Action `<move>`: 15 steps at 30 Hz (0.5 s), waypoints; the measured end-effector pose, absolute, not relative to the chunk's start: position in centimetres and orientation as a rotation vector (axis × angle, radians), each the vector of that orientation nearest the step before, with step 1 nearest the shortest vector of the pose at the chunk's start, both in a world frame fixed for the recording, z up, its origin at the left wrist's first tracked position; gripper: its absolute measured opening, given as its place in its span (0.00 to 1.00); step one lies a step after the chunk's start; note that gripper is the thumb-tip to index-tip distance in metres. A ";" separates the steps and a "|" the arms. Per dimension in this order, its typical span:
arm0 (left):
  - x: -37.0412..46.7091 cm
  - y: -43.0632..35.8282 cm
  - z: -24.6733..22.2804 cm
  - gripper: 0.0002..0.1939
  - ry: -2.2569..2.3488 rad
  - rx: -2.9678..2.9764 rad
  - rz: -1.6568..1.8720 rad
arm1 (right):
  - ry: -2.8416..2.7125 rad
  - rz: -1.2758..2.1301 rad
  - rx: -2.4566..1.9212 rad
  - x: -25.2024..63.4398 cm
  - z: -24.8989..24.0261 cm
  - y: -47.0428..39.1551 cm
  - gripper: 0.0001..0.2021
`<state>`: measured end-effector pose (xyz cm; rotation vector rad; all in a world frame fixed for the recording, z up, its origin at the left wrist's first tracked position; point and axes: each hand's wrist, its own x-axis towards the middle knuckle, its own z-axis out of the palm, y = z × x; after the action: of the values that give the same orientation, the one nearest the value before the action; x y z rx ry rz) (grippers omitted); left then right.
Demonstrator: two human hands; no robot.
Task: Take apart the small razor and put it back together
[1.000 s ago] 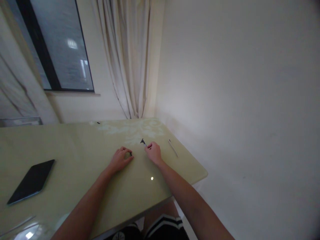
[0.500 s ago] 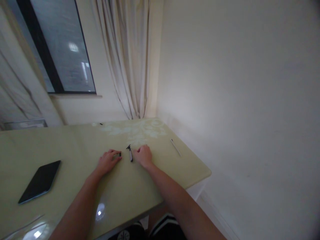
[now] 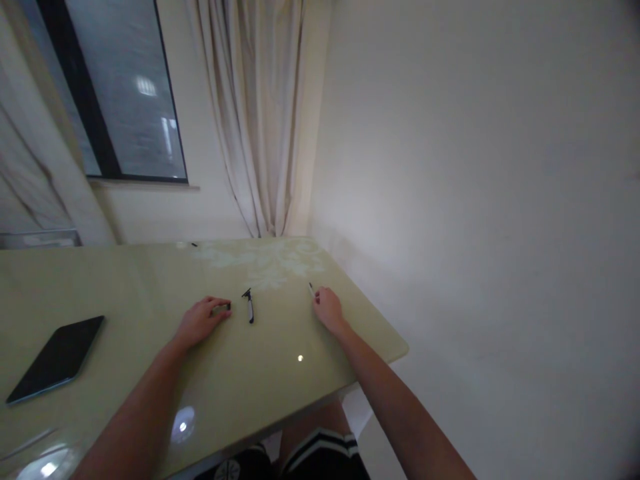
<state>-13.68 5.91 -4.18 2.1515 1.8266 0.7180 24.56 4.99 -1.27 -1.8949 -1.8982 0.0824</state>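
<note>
My left hand [image 3: 204, 319] rests on the table, thumb and fingertips closed around a small dark piece [image 3: 229, 307] whose kind I cannot make out. Just to the right of it lies a razor [image 3: 251, 310] with a black head and a grey and black handle, touched by neither hand. Toward the table's right side, my right hand [image 3: 329, 309] is closed on a slim white pen [image 3: 311, 289]. The pen's dark tip points away from me, and the rest of it is hidden by the hand.
A black tablet or closed laptop [image 3: 57, 358] lies at the left on the pale green glossy table [image 3: 260, 393]. One small black bit [image 3: 195, 245] is near the back edge. Behind are a curtain [image 3: 265, 120] and a window; a wall [image 3: 450, 200] borders the right.
My right hand has moved right, from beside the razor to the white pen, and closed on it. My left hand still pinches the dark piece. The view has shifted slightly right.
</note>
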 end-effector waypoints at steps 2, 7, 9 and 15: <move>-13.6 5.6 -4.0 0.26 1.846 2.165 0.703 | -1.946 0.143 -1.747 20.3 -1.4 5.2 0.07; -13.9 5.2 -4.2 0.26 1.828 2.194 0.739 | -1.937 0.308 -1.662 12.0 -1.9 5.1 0.06; -14.0 5.2 -4.3 0.26 1.814 2.204 0.755 | -1.921 0.334 -1.670 10.7 -2.2 5.0 0.06; -12.0 4.2 -2.7 0.25 1.965 2.190 0.811 | -1.852 0.467 -1.679 13.7 -1.6 5.4 0.11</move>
<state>-12.05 4.21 -2.74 2.1899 1.9647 0.8107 13.72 5.37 -1.65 -1.6792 -1.8523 0.4672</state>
